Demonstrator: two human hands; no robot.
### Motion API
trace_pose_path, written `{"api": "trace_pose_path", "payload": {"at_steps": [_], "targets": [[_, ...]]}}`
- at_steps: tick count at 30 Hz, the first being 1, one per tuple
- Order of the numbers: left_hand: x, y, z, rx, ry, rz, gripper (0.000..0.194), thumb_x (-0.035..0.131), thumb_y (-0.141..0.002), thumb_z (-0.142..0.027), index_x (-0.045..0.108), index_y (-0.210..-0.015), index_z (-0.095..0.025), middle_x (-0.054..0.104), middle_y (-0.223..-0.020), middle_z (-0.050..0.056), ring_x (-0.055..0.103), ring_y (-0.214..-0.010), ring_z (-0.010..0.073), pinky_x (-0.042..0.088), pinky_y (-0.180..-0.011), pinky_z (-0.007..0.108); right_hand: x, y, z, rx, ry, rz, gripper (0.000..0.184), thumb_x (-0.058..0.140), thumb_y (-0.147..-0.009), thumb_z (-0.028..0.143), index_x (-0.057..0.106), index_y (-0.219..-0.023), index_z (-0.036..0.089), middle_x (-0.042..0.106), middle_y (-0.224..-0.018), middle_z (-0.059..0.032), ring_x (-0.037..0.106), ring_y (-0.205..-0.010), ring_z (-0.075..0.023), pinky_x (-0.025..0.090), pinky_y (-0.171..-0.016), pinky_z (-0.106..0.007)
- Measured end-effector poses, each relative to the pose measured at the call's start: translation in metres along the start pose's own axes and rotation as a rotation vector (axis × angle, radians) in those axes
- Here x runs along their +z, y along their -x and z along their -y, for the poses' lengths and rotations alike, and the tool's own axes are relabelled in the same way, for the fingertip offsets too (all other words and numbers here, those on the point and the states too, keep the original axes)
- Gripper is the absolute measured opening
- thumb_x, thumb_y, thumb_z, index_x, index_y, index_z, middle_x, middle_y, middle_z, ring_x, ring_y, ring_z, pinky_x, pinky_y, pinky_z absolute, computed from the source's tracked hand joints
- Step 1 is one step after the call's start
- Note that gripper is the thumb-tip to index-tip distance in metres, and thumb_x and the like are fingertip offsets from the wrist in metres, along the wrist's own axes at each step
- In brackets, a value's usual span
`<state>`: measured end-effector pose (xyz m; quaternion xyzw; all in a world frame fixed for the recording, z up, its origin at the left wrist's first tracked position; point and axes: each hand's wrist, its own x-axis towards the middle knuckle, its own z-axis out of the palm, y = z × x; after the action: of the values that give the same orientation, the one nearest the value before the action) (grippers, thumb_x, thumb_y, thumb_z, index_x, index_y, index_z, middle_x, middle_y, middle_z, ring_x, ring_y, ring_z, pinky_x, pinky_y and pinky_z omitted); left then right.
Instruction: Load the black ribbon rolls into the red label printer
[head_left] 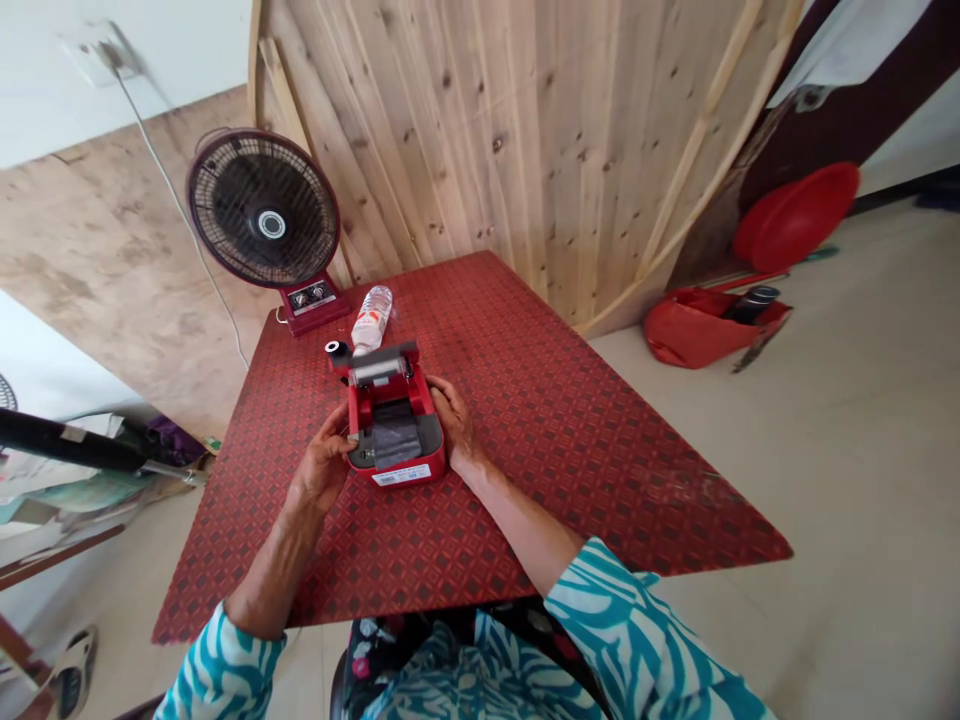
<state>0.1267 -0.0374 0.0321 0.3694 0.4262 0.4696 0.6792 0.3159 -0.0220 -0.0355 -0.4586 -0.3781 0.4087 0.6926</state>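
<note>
Left grip (324, 462) and right grip (454, 418) pinch red device (437, 452)'s sides; uneven pull could tip it into bottle (373, 318).

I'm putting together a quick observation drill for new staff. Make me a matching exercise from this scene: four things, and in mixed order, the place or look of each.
1. fan
2. bottle
3. red device
4. red bag

A. on the floor, to the right of the table
B. between the left hand and the right hand
C. at the table's far left corner
D. clear plastic with a printed label

Pairs: 1-C, 2-D, 3-B, 4-A
</note>
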Motion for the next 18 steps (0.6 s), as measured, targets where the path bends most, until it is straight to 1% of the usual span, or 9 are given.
{"api": "trace_pose_path", "payload": {"at_steps": [2,8,10,12,15,17,18], "targets": [[0.001,0.001,0.000,0.003,-0.012,0.007,0.061,0.066,-0.052,-0.012,0.063,-0.112,-0.022,0.067,-0.116,0.003,0.066,-0.088,0.0193,0.051,-0.072,0.027,0.000,0.000,0.001,-0.014,0.010,0.001,0.031,0.050,-0.085,0.043,0.067,-0.106,0.028,0.067,-0.113,-0.0015,0.057,-0.110,-0.0206,0.040,-0.102,-0.039],[0.002,0.003,0.000,0.092,-0.136,0.073,0.061,0.065,-0.058,-0.017,0.060,-0.118,-0.021,0.065,-0.120,0.005,0.065,-0.096,0.0236,0.051,-0.076,0.030,-0.001,-0.002,0.002,-0.042,0.018,0.008,0.031,0.051,-0.083,0.044,0.068,-0.104,0.029,0.068,-0.111,-0.0002,0.058,-0.109,-0.0201,0.040,-0.102,-0.038],[0.001,0.004,-0.002,0.106,-0.167,0.073,0.059,0.067,-0.058,-0.019,0.062,-0.117,-0.022,0.065,-0.121,0.005,0.065,-0.098,0.0248,0.051,-0.076,0.030,-0.001,-0.003,0.001,-0.050,0.011,0.006,0.030,0.051,-0.082,0.043,0.068,-0.103,0.029,0.069,-0.110,0.0003,0.058,-0.108,-0.0197,0.040,-0.102,-0.038],[0.001,0.007,-0.007,0.158,-0.216,0.049,0.055,0.070,-0.060,-0.022,0.064,-0.115,-0.023,0.064,-0.123,0.005,0.062,-0.105,0.0266,0.051,-0.079,0.031,0.000,-0.004,0.001,-0.063,0.006,0.003,0.029,0.051,-0.082,0.042,0.068,-0.102,0.029,0.069,-0.108,0.0006,0.058,-0.107,-0.0194,0.040,-0.101,-0.037],[0.007,0.007,-0.024,0.345,-0.409,-0.009,0.049,0.073,-0.067,-0.028,0.065,-0.115,-0.025,0.063,-0.126,0.004,0.054,-0.119,0.0266,0.047,-0.093,0.033,0.002,-0.004,0.001,-0.086,0.002,-0.001,0.028,0.050,-0.082,0.040,0.068,-0.100,0.029,0.069,-0.106,0.0004,0.059,-0.106,-0.0190,0.041,-0.099,-0.036],[0.015,0.001,-0.038,0.443,-0.616,-0.004,0.042,0.072,-0.071,-0.033,0.068,-0.112,-0.024,0.067,-0.120,0.004,0.056,-0.118,0.0256,0.044,-0.098,0.034,0.002,-0.004,0.002,-0.088,0.005,0.003,0.028,0.050,-0.082,0.040,0.068,-0.100,0.028,0.068,-0.105,0.0000,0.059,-0.105,-0.0190,0.041,-0.099,-0.036],[0.021,-0.005,-0.044,0.463,-0.727,0.029,0.037,0.071,-0.073,-0.036,0.070,-0.108,-0.023,0.070,-0.114,0.005,0.059,-0.112,0.0255,0.045,-0.097,0.035,0.003,-0.004,0.002,-0.084,0.005,0.006,0.028,0.049,-0.082,0.039,0.068,-0.100,0.028,0.068,-0.105,0.0000,0.058,-0.105,-0.0190,0.041,-0.098,-0.036]]}}
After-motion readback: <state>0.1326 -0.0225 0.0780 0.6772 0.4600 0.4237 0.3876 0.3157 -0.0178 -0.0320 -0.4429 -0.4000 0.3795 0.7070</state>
